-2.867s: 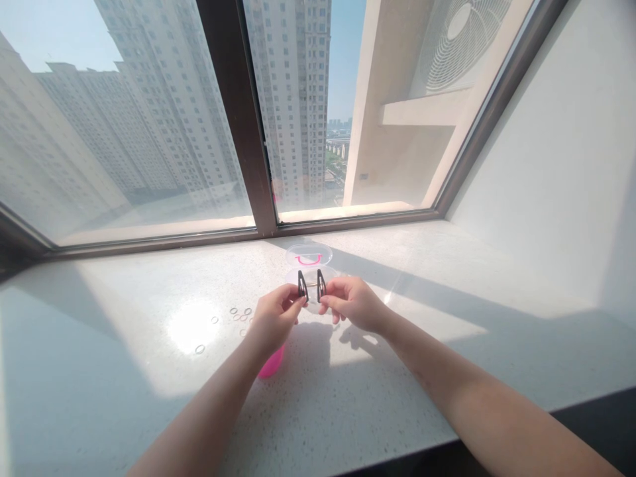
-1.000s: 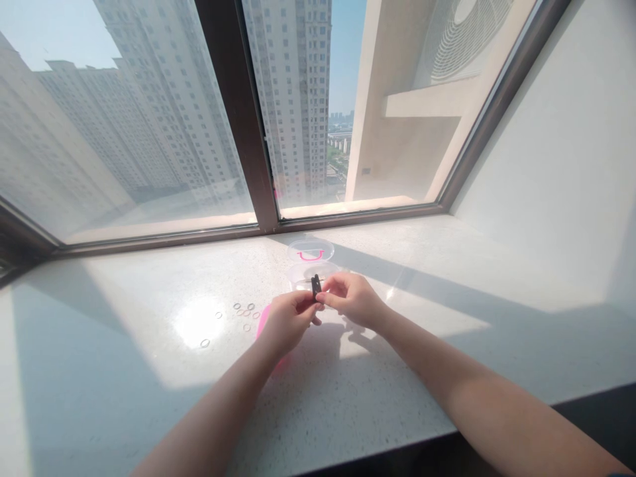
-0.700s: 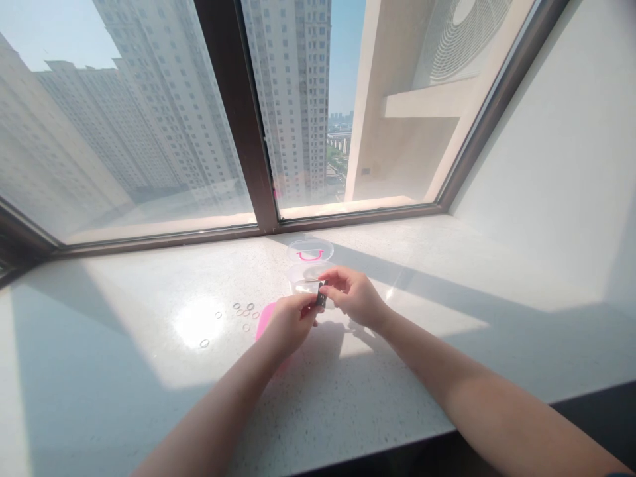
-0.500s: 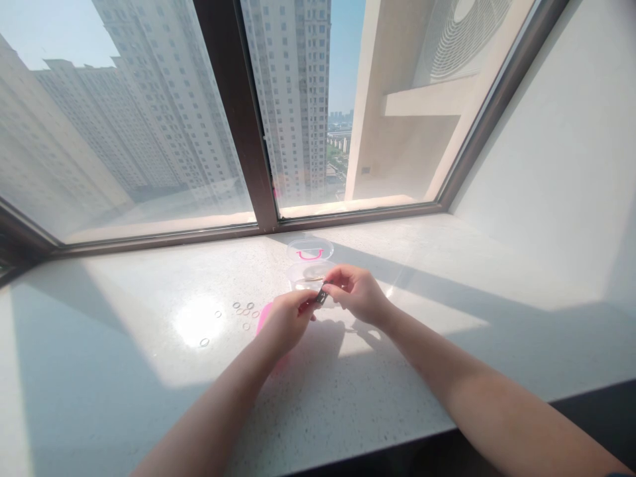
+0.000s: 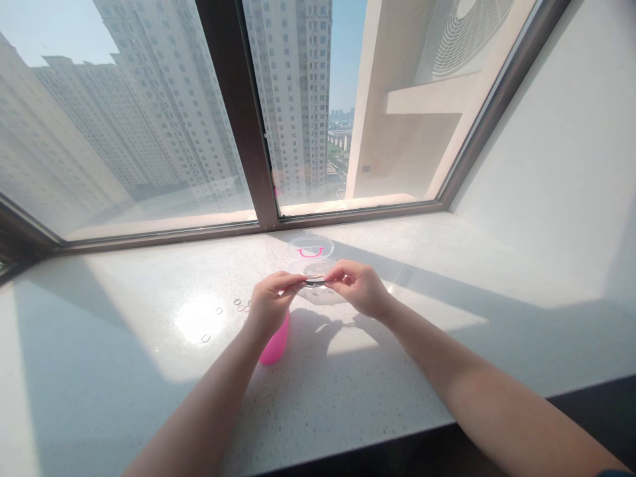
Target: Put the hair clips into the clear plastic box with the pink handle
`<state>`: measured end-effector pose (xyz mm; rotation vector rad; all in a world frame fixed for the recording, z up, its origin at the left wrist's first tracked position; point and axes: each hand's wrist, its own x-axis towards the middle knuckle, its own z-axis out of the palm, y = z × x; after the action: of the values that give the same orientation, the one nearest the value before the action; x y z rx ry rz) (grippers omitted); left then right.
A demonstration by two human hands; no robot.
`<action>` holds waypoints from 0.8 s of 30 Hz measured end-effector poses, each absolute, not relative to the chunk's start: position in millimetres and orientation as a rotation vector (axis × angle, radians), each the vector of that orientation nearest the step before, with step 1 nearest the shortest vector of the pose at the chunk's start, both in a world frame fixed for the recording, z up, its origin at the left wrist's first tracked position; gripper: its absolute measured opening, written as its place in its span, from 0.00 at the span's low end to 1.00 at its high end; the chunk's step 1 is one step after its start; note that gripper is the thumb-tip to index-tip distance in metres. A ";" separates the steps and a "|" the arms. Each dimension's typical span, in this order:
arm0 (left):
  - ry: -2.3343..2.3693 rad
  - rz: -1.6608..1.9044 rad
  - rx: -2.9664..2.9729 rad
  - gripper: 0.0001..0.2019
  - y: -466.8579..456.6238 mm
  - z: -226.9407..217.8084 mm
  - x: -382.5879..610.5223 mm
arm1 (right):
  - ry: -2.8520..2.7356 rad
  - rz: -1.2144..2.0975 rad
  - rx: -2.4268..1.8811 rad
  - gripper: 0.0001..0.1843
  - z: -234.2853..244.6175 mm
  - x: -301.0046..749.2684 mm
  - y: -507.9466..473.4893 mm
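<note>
My left hand point(image 5: 268, 306) and my right hand point(image 5: 358, 288) meet over the white stone sill point(image 5: 447, 311), both pinching the ends of a dark hair clip point(image 5: 315, 280) held flat between them. The clip hovers just above a small clear plastic tub point(image 5: 318, 293). The tub's clear lid point(image 5: 311, 247) with a pink handle lies right behind it. A pink object point(image 5: 276, 343) sits under my left wrist, partly hidden.
Several small clear rings point(image 5: 239, 305) lie scattered on the sill left of my hands, one point(image 5: 205, 338) farther out in the sun patch. A dark window frame point(image 5: 258, 218) runs along the back. A white wall point(image 5: 561, 172) rises on the right.
The two upright clips held apart earlier have been brought together. The clip has turned from upright to lying flat, and both hands have risen slightly over the tub.
</note>
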<state>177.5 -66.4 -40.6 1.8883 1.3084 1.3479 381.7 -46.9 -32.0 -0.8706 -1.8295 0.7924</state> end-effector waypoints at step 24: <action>1.733 1.238 1.629 0.16 -68.0 3.7 127.0 | -2.045 0.357 -0.984 0.07 -44.2 387.0 -22.3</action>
<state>127.0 -68.0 3.7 1.6294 1.7331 1.2382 387.0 -22.3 -44.2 -0.9839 -2.0450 0.3575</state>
